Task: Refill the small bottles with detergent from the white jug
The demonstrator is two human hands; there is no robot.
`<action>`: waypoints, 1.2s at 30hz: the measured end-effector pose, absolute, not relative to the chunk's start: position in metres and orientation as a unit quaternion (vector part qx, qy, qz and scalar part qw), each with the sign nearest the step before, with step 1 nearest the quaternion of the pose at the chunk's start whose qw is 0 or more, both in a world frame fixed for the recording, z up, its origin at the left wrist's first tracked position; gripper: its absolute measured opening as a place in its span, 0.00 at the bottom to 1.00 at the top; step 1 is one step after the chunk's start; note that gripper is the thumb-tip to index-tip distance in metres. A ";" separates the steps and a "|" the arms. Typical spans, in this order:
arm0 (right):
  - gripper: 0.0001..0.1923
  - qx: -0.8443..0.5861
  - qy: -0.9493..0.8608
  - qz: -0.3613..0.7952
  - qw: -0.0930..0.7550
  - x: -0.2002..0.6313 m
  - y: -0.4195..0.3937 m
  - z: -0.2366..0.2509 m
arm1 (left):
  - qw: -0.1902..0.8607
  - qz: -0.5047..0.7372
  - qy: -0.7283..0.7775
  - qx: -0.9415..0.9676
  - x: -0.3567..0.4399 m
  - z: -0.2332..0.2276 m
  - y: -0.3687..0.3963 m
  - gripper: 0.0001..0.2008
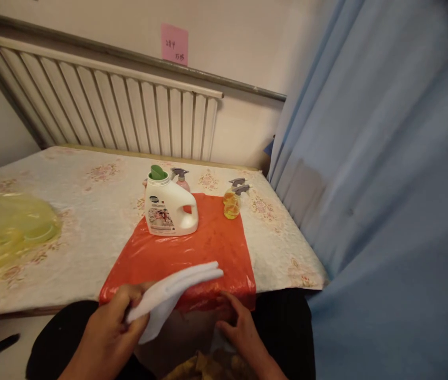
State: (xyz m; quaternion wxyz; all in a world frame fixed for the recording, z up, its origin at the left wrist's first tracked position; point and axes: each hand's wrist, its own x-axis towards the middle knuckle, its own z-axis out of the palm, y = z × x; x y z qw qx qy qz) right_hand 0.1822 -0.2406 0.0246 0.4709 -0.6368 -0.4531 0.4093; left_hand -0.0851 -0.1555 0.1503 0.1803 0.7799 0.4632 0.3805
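You seem mid-handling, left hand (108, 323) pinching the folded white cloth (174, 284) by the near edge of the glossy red plastic sheet (194, 253); steadying the cloth's free end calls for your loose-fingered, seemingly empty right hand (242, 327).

The pink note (174, 44) reads "2…4" (partly blurred).

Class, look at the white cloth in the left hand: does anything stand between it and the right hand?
Nothing visible stands between the white cloth, held in the left hand, and the right hand. The white jug stands farther back on the red sheet, out of that gap.
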 end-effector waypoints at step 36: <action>0.09 -0.712 -0.372 0.320 0.502 0.235 -0.207 0.030 | 0.395 0.193 0.544 0.715 0.021 0.043 -0.075 0.14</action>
